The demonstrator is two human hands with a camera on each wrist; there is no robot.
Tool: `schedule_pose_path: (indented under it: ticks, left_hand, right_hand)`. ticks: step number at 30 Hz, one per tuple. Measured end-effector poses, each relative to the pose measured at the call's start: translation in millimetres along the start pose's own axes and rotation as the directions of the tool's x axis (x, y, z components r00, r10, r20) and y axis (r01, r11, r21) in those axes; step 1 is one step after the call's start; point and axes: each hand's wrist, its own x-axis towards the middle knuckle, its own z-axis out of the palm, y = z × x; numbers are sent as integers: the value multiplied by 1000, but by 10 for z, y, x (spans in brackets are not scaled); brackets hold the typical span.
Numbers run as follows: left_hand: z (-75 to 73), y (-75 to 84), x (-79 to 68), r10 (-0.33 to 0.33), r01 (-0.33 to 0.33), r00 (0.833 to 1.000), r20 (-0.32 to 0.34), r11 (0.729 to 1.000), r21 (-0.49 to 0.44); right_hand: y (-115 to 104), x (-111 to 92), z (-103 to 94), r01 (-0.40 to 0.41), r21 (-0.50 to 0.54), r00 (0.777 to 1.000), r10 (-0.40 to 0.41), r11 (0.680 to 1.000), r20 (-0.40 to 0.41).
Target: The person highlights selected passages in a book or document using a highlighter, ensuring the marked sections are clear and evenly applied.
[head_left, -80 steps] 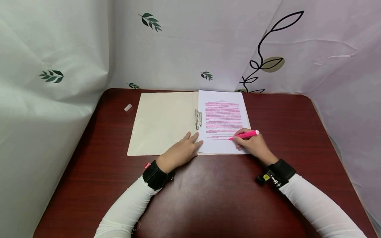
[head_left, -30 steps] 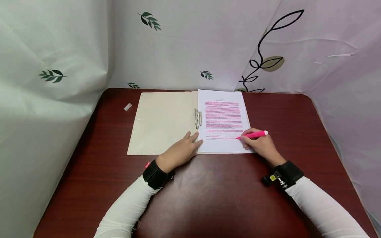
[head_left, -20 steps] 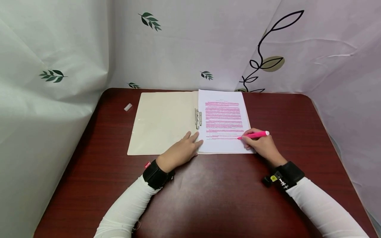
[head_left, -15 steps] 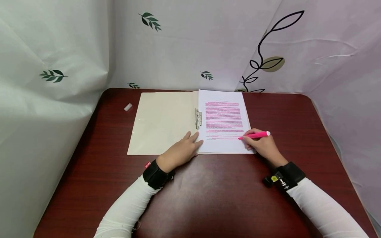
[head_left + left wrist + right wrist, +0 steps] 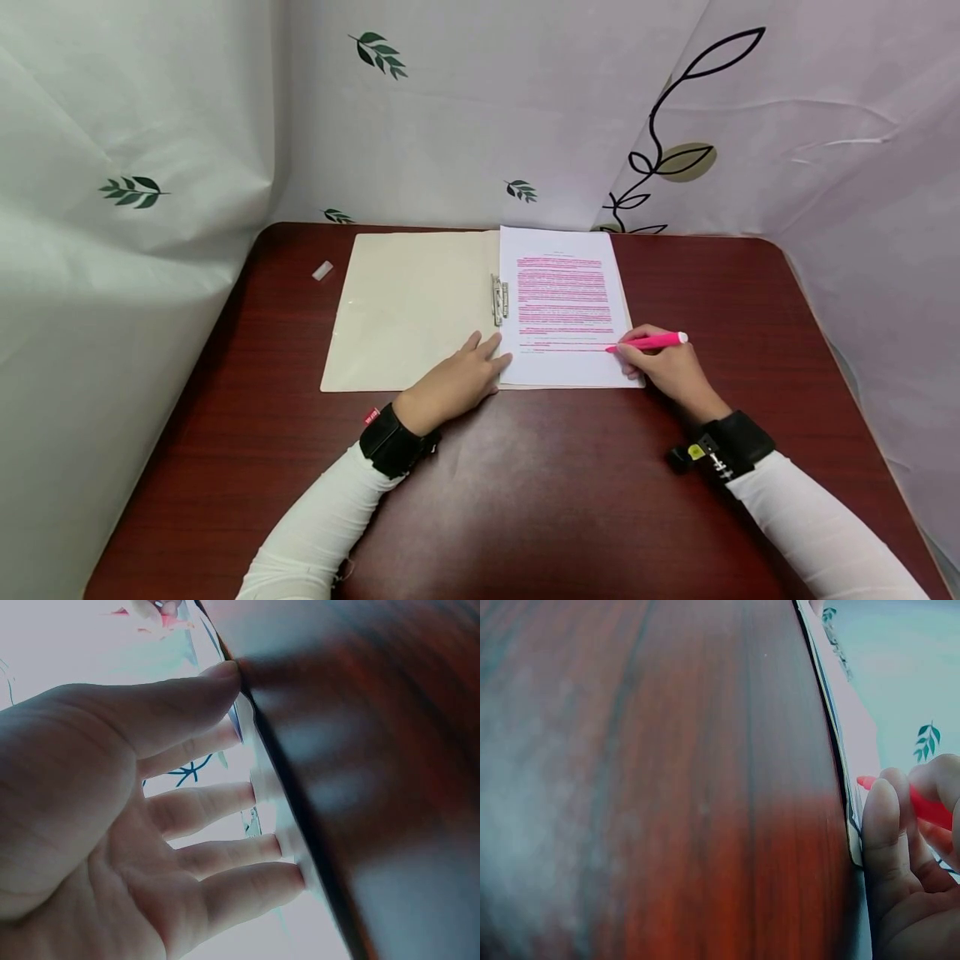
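In the head view a cream folder (image 5: 412, 308) lies spread on the table, a printed sheet (image 5: 555, 371) on its right half. Pink highlighting covers most of the text lines. My right hand (image 5: 667, 367) pinches a pink highlighter (image 5: 654, 341), its tip at the right end of a low line of print. The right wrist view shows the highlighter (image 5: 930, 810) between thumb and fingers. My left hand (image 5: 457, 379) rests with spread fingers at the folder's lower middle, fingertips by the sheet's left edge. In the left wrist view those fingers (image 5: 202, 806) are extended.
A metal clip (image 5: 498, 300) sits at the folder's spine. Left of the folder lies a small whitish block (image 5: 322, 271). The dark red table (image 5: 525, 492) meets a leaf-patterned cloth (image 5: 450, 117) at its back edge.
My right hand and the highlighter have slid to the right along the low line, and the pink stroke there is longer. The left hand has stayed in place.
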Motion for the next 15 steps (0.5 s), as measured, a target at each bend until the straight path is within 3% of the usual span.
schedule_pose_path:
  ticks: [11,15]
  left_hand:
    - [7,-8,-1,50,-49,998,-36,998,45]
    - [4,-9,-6,53,-51,998,-39,998,45]
  right_hand:
    - [11,-12,-34,14,22,1000,-14,1000,4]
    - [-101,-56,-54,0,37,1000,-1,999,14]
